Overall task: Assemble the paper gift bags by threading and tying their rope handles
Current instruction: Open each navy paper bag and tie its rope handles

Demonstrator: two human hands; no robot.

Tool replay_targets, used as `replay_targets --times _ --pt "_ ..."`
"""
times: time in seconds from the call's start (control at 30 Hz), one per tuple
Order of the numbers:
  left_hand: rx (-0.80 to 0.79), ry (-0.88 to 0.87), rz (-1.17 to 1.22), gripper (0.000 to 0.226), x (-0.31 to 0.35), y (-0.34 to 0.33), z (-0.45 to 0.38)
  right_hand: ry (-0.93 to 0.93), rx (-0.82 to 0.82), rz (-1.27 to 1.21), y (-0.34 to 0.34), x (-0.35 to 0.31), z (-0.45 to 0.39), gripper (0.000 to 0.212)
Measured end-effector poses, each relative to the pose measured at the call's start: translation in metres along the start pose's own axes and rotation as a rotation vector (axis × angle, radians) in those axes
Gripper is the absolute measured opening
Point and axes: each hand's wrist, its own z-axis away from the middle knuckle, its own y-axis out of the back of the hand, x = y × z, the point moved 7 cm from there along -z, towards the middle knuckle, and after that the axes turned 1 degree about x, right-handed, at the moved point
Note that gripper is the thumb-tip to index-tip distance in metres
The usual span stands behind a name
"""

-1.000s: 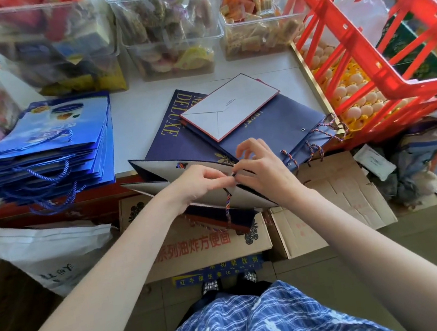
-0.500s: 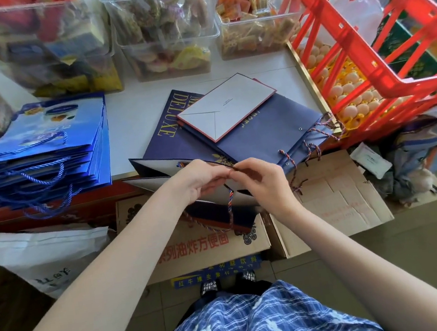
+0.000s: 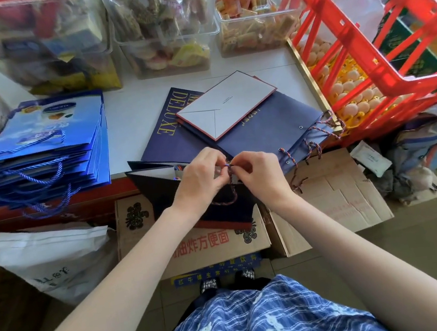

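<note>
Twisted red-blue-white rope handle (image 3: pixel 230 180): top end pinched between both hands right at the worktop's front edge; the rest drops in a loop against the dark navy paper gift bag (image 3: pixel 226 208) that hangs off that edge, mouth up.
Left hand (image 3: pixel 198 180): fingers curled, thumb and forefinger pinching the rope end.
Right hand (image 3: pixel 258 172): same curl, pinching the rope from the other side; fingertips of the two hands almost touching. Can't tell whether a knot is formed, the fingers hide it.

Just behind the hands: flat navy paper bags (image 3: pixel 268 128) stacked on the white worktop (image 3: pixel 128 121), one printed "DELUXE" in gold, with a white red-edged card (image 3: pixel 227 103) on top. Loose rope ends (image 3: pixel 319 135) stick out of the eyelets at the stack's right edge.

Left on the worktop: pile of glossy bright-blue gift bags (image 3: pixel 39 144) with blue cord handles fitted.
Back of the worktop: clear plastic bins of wrapped snacks (image 3: pixel 162 25).
Right: red plastic crate (image 3: pixel 377 30), tilted, over yellow trays of eggs (image 3: pixel 348 87).
Under the worktop: brown cardboard boxes (image 3: pixel 335 194), white sack (image 3: pixel 57 258) on the left.
</note>
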Motion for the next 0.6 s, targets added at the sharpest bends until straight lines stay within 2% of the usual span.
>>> replay_targets --times 0.2,0.5,0.6 --pt "0.114 0.076 -0.088 0.005 -0.003 0.003 0.001 0.059 -0.031 0.092 0.0 -0.006 -0.006 0.013" --pt "0.017 0.064 0.017 0.004 -0.01 0.005 -0.004 0.122 -0.146 0.093 0.003 -0.004 -0.015 0.015" --pt "-0.123 0.011 0.074 0.004 -0.006 -0.001 -0.004 0.079 -0.196 0.035 0.003 0.002 -0.018 0.015"
